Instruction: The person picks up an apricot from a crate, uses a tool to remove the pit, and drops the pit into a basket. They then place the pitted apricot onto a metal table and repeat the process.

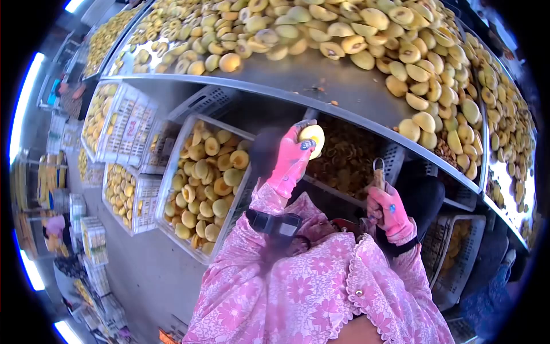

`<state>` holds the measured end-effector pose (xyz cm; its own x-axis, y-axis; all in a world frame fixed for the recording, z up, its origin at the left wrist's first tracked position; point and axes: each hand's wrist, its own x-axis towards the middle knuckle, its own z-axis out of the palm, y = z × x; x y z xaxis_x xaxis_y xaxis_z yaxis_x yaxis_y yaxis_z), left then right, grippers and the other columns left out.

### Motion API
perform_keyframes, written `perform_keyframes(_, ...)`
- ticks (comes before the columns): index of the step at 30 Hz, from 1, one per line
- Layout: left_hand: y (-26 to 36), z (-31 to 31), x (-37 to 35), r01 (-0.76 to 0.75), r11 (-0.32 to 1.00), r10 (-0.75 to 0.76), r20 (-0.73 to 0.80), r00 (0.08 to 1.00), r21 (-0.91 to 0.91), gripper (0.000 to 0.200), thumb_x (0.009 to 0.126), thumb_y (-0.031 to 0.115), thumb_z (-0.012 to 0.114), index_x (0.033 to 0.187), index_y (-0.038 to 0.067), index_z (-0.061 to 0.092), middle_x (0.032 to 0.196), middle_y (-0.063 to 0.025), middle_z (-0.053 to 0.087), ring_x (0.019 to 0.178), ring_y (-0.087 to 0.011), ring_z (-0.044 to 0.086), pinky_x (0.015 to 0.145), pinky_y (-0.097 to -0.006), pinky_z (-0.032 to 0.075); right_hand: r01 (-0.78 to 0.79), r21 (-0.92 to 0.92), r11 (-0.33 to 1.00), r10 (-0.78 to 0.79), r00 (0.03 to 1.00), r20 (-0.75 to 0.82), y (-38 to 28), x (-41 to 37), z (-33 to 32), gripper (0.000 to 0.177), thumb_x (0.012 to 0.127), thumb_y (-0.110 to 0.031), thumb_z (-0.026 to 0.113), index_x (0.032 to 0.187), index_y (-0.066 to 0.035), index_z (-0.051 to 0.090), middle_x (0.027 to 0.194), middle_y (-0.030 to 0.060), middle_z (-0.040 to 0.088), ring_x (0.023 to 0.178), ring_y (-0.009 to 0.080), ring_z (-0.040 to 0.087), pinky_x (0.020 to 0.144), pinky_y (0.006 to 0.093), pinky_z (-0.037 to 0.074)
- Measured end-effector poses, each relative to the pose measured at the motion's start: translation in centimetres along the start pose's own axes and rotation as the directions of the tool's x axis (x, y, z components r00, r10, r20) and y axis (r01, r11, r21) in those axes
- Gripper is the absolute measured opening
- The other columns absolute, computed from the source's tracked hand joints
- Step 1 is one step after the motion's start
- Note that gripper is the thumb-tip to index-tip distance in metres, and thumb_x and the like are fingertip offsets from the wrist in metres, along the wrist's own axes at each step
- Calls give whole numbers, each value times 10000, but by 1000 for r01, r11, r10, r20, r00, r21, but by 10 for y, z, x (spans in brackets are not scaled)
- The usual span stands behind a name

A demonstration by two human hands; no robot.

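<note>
My left hand (pixel 289 159), in a pink glove with dark worn fingertips, is closed around a pale yellow peach half (pixel 314 136). Its cut side partly faces up and shows a hollow. Wrapped round the handle of a looped pitting tool (pixel 378 167) is my right hand (pixel 389 211), also gloved in pink. The tool's thin metal loop points up, well apart from the fruit. Between and beyond the hands, a crate of brownish scraps (pixel 345 157) sits under the table edge. More peach halves (pixel 203 183) fill a white crate left of my left arm.
A steel table (pixel 321 74) ahead bears heaped peach halves (pixel 275 23), its raised metal rim (pixel 275 92) running across the view. Stacked white crates (pixel 129 123) stand at the left, another crate (pixel 467 258) at the right. Other people (pixel 71 97) are farther off at the left.
</note>
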<state>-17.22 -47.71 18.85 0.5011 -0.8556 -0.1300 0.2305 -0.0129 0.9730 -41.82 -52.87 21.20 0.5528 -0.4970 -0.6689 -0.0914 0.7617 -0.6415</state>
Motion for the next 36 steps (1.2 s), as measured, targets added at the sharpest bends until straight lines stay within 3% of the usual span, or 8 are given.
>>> perform_keyframes(5,46,-125,-24,-81,997,73,-435,898,0,446,735,-60,515,1175,5,538,1010,-108,599,874,-174,602,760,-272,522,-47,-38,998,45,997,-55,8,7,4,118,842,-155,575,842,-111,465,519,-35,397,370,76,371,343,236,311)
perform_keyframes(13,7,-356,-138,-143,981,168,-950,262,134,475,850,253,634,1191,-12,438,979,-133,586,848,-228,604,720,-313,531,-148,-169,974,122,980,-156,20,31,13,123,837,-178,591,817,-127,480,524,-37,397,354,77,351,328,230,293)
perform_keyframes(18,-49,-463,-179,416,685,633,-771,64,597,561,850,358,611,1246,-4,448,1094,-181,571,954,-294,572,884,-356,456,-236,-245,941,189,962,-199,26,43,25,124,842,-192,585,833,-136,475,533,-38,400,369,74,356,339,225,297)
perform_keyframes(21,-108,-487,-176,728,-82,629,-531,568,681,592,893,357,538,1343,20,349,1238,-217,492,1134,-289,474,964,-381,387,-319,-253,913,265,937,-226,26,45,32,117,840,-192,575,846,-133,474,540,-33,402,378,73,356,344,229,298)
perform_keyframes(23,-182,-584,-193,824,-113,15,-828,560,555,734,776,516,594,1270,-12,470,1399,-216,345,1259,-376,356,1041,-427,317,-266,-307,914,224,960,-165,24,46,34,134,829,-202,573,818,-103,483,552,-16,422,403,78,388,370,245,344)
perform_keyframes(25,-152,-500,-132,683,-221,407,-570,713,696,532,793,372,624,1207,49,544,1245,-240,491,1158,-381,454,973,-408,374,-186,-335,924,164,982,-92,15,41,33,180,825,-211,604,796,-84,479,572,-3,458,425,96,427,388,246,370)
perform_keyframes(30,-26,-338,14,51,834,274,-492,826,550,386,852,128,612,1202,-12,528,1099,-123,608,897,-201,606,731,-266,478,-154,-251,956,148,988,-40,-1,21,29,190,853,-216,607,834,-92,464,592,-18,462,459,76,421,416,227,328)
perform_keyframes(36,74,-53,85,-102,919,80,72,994,381,333,866,122,601,1173,-2,560,1021,-94,645,885,-172,627,747,-257,498,-30,-162,986,38,998,43,4,-7,-13,164,858,-195,586,937,-82,497,634,-17,486,469,53,418,429,204,334)
